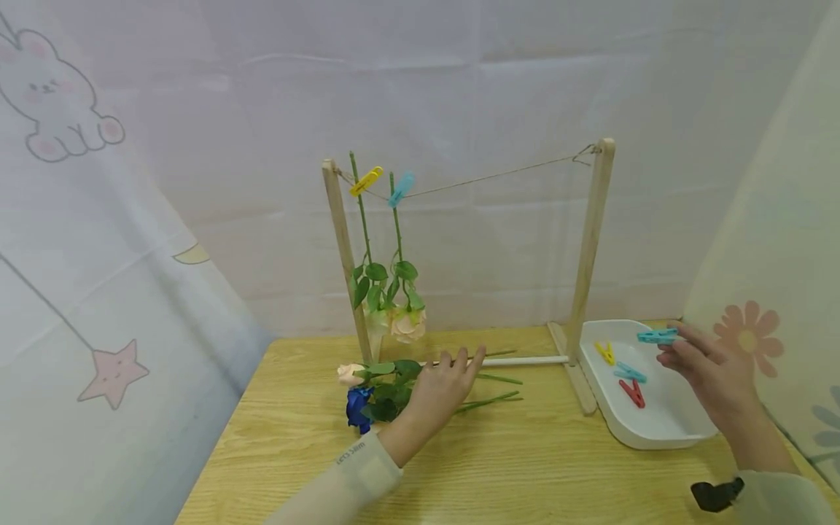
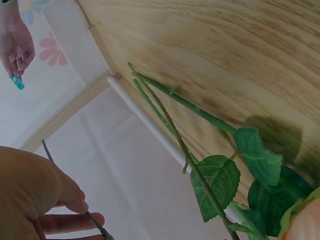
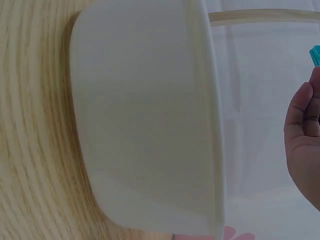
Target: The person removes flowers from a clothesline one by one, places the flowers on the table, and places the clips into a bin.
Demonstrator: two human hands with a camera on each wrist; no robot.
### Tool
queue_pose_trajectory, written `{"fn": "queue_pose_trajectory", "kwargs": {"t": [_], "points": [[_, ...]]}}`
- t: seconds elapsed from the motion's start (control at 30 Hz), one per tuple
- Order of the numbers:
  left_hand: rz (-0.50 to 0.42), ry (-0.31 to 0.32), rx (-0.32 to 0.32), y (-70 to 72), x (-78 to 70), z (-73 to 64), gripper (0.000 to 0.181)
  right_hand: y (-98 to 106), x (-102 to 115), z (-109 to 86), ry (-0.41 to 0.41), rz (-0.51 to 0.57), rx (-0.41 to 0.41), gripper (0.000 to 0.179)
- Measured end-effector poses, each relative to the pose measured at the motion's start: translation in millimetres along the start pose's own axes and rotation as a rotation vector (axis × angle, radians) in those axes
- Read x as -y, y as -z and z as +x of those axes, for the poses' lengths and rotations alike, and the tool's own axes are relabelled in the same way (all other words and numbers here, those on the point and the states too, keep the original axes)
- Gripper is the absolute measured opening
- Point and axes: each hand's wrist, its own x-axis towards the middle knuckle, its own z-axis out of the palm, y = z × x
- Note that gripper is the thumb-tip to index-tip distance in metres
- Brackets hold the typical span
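Observation:
My left hand (image 1: 443, 386) pinches a thin green flower stem (image 2: 94, 220) between thumb and fingers, above the flowers on the table. Beneath it lie a blue rose (image 1: 358, 408) and green stems (image 1: 488, 401) with leaves. A pale peach rose (image 1: 351, 375) shows left of the hand; which bloom belongs to the pinched stem I cannot tell. Over the white tray (image 1: 669, 442), my right hand (image 1: 718, 375) holds a light blue clothespin (image 1: 656, 336) by its fingertips. Inside the tray lie a yellow clothespin (image 1: 605, 354), a blue clothespin (image 1: 631, 373) and a red clothespin (image 1: 633, 394).
A wooden frame (image 1: 593, 248) with a sagging string (image 1: 492, 176) stands at the back. Two pale roses (image 1: 408, 325) hang upside down near its left post, clipped by a yellow clothespin (image 1: 366, 181) and a blue clothespin (image 1: 401, 190). A white rod (image 1: 525, 361) joins the posts low down.

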Motion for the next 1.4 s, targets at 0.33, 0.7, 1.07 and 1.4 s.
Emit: {"fn": "queue_pose_trajectory", "kwargs": {"t": [0.33,0.7,1.07,1.4], "points": [[-0.005,0.014,0.019,-9.9,-6.2,-1.6,0.067,14,-5,-5.2,-0.076,-0.045,-0.037,0.039],[-0.045,-0.002,0.129,-8.7,-15.5,-2.8,0.075,11,-10,-5.8,-0.193,-0.271,-0.056,0.028],[-0.122,-0.028,0.196,13.8,-8.6,0.3,0.078,-9,0,3.4,-0.151,-0.307,-0.010,0.028],[-0.293,-0.005,0.028,35.2,19.4,9.1,0.050,-57,17,32.1,-0.145,-0.674,-0.002,0.036]]}}
